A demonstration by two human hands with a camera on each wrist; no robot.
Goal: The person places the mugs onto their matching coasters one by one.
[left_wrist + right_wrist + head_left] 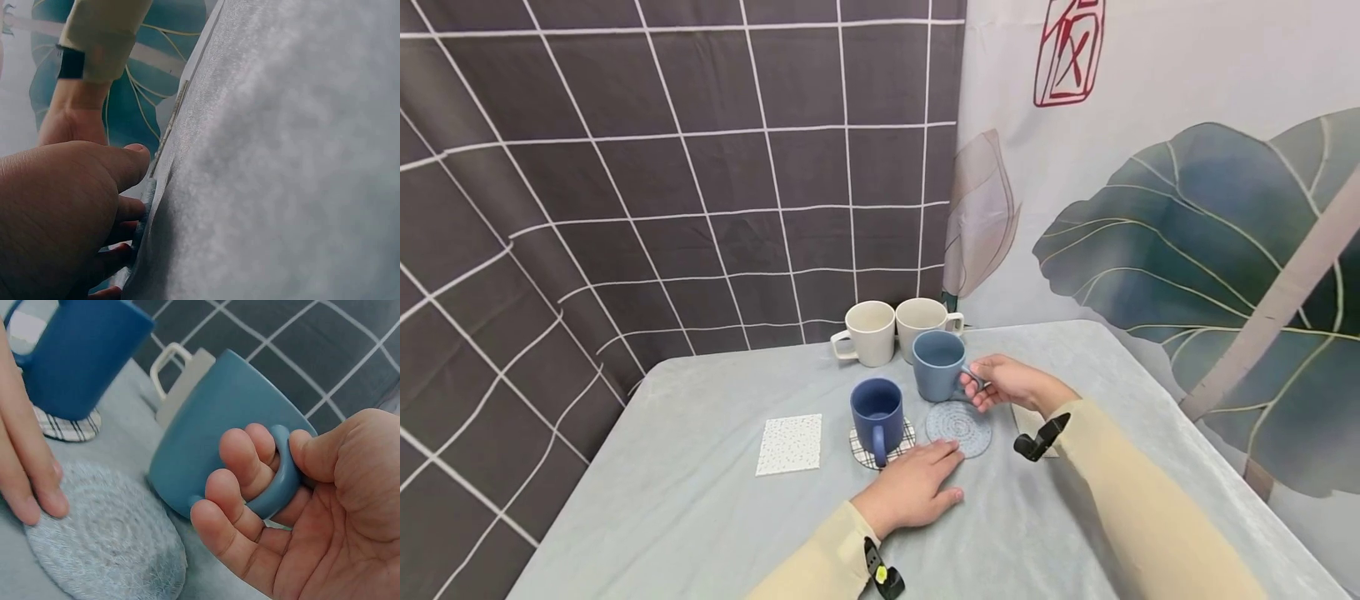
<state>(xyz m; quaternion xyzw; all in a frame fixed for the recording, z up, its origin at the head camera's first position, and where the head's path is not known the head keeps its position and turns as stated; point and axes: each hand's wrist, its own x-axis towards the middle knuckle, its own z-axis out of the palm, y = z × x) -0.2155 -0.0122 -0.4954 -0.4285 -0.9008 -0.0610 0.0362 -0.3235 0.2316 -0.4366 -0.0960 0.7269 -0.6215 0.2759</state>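
Observation:
A light blue mug is gripped by its handle in my right hand, just behind a round woven blue coaster. The right wrist view shows fingers looped through the handle of this mug. My left hand lies with its fingers extended, fingertips touching the near left edge of the woven coaster. Left of that coaster, a dark blue mug stands on a round plaid coaster, its handle facing me. Whether the light blue mug touches the cloth I cannot tell.
Two cream mugs, one at left and one at right, stand at the table's back edge. A square speckled coaster lies to the left. Another pale coaster is partly hidden under my right forearm. A grey cloth covers the table.

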